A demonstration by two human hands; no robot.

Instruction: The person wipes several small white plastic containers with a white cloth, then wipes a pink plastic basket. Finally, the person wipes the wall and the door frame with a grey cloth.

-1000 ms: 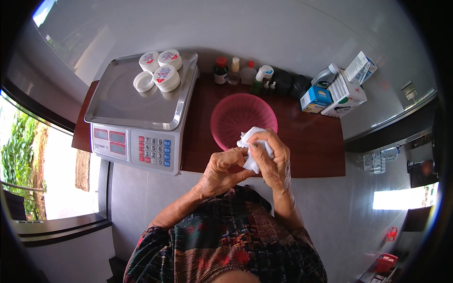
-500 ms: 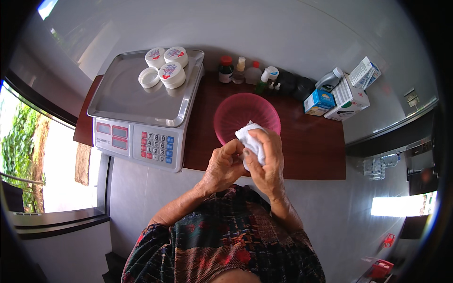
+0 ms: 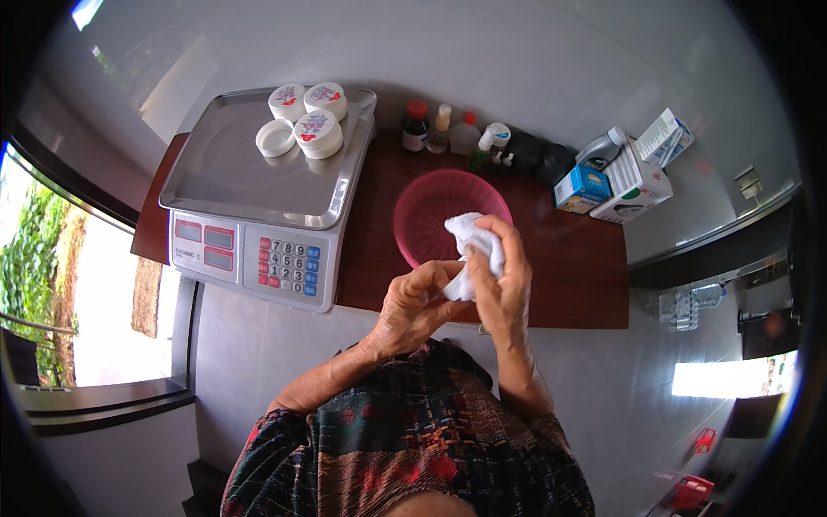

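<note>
White cloth (image 3: 472, 252), crumpled into a wad, sits between the person's two hands, held up above the front edge of the dark brown table (image 3: 594, 284). The right hand (image 3: 502, 280) is closed around it, fingers curled over the top of the wad and the thumb side pressing it from the right. The left hand (image 3: 415, 303) comes in from the lower left with its fingers bent, their tips touching the lower part of the cloth; it pinches the cloth there rather than wrapping it.

Just behind the hands, on the table, stands a round pink basket (image 3: 435, 211), its near rim partly covered by the cloth and the right hand. To the left of the basket is a weighing scale (image 3: 250, 258) with a steel pan (image 3: 233, 172), two red displays and a keypad on its front. At the far end of the pan lie four small white round tubs (image 3: 306, 116), close together; two or three show a printed lid and one shows a plain white one.

Along the wall behind the basket is a row of small bottles (image 3: 444, 129), one with a red cap, one pale, and a white one with a green part. Further right stand a blue carton (image 3: 581, 185) and white boxes (image 3: 642, 168), touching each other. The person wears a patterned dark top (image 3: 405, 448).
</note>
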